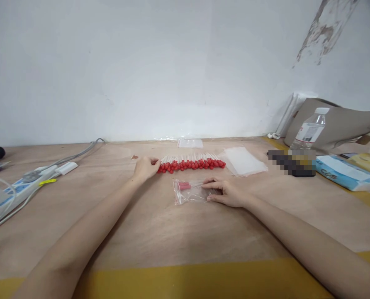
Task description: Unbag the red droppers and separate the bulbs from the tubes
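Observation:
A row of red-tipped white sticks (193,163) lies across the middle of the wooden table (160,224). My left hand (145,168) rests at the row's left end, its fingers curled against the first sticks. Nearer to me lies a small clear plastic bag (189,192) with a few red-tipped pieces inside. My right hand (227,192) pinches the bag's right end, holding it down on the table.
A stack of clear bags (244,161) lies right of the sticks, another bag (190,143) by the wall. A water bottle (309,129), dark object (292,162) and blue packet (346,172) stand at the right. A power strip with cables (32,178) sits left.

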Available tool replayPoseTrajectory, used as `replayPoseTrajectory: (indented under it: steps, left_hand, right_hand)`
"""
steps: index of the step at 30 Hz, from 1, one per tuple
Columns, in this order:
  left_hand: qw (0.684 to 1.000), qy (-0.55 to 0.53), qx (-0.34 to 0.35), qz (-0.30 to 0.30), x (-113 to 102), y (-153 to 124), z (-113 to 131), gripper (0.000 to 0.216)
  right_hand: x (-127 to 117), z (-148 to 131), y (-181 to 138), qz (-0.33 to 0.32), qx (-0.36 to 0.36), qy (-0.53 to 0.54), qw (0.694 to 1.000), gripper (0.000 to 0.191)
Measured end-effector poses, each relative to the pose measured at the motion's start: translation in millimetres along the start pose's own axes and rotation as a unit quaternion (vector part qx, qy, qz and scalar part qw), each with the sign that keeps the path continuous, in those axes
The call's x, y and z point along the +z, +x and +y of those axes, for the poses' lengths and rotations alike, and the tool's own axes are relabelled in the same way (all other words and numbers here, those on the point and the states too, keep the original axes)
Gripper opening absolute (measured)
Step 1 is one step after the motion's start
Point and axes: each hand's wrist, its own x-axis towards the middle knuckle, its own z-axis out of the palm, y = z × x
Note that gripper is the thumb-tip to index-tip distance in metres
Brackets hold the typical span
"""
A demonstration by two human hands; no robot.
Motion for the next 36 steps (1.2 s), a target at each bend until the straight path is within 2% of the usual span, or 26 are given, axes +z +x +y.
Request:
replayPoseTrajectory:
  steps: [7,12,16,20,26,32,35,36]
  left_hand:
    - [0.996,-0.086,-0.039,0.003,4,2,-7,0.033]
    - [0.987,-0.134,-0.074,0.051,11,9,-20,0.038]
    - [0.983,-0.144,-0.092,0.069,13,10,-35,0.039]
    - [0.984,-0.123,-0.107,0.069,14,-1,-42,0.033]
    - [0.99,-0.109,-0.086,0.037,15,-15,-40,0.03]
    - [0.992,-0.105,-0.06,0.016,13,-15,-42,0.033]
    - [0.992,-0.11,-0.059,0.031,11,-18,-41,0.036]
    - [0.991,-0.111,-0.058,0.053,9,-21,-40,0.036]
  right_hand:
    - [-1,-1,0,-0.003,0.001,0.0,1.0,0.043]
    - [0,-1,0,0.003,0.0,0.005,1.0,0.043]
    - [0,0,0,-0.002,-0.005,0.008,1.0,0.043]
    - [1,1,0,0.002,-0.002,0.005,1.0,0.043]
    - [1,2,0,0.001,0.0,0.003,1.0,0.044]
    - [0,0,0,0.001,-0.002,-0.003,1.0,0.044]
    - [0,-1,0,0.004,-0.003,-0.004,1.0,0.044]
    - [1,-1,0,0.005,-0.005,-0.006,1.0,0.043]
